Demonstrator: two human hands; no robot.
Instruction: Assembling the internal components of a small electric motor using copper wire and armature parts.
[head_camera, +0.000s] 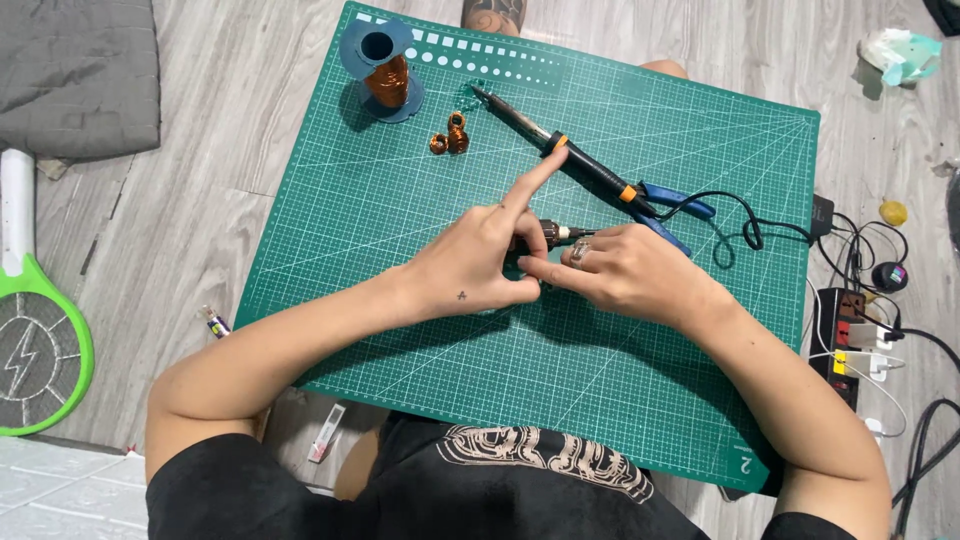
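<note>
My left hand (487, 255) and my right hand (612, 266) meet over the middle of a green cutting mat (400, 330). Together they pinch a small motor rotor (553, 233) with copper windings and a metal shaft. My left index finger points up toward a black soldering iron (560, 152) with orange bands, which lies diagonally on the mat just beyond the hands. My right hand wears a ring.
A blue spool of copper wire (383, 70) stands at the mat's far left, two small copper coils (450, 135) beside it. Blue-handled pliers (675, 205) lie under the iron. A power strip (850, 340) with cables sits right; a green electric swatter (35, 340) lies left.
</note>
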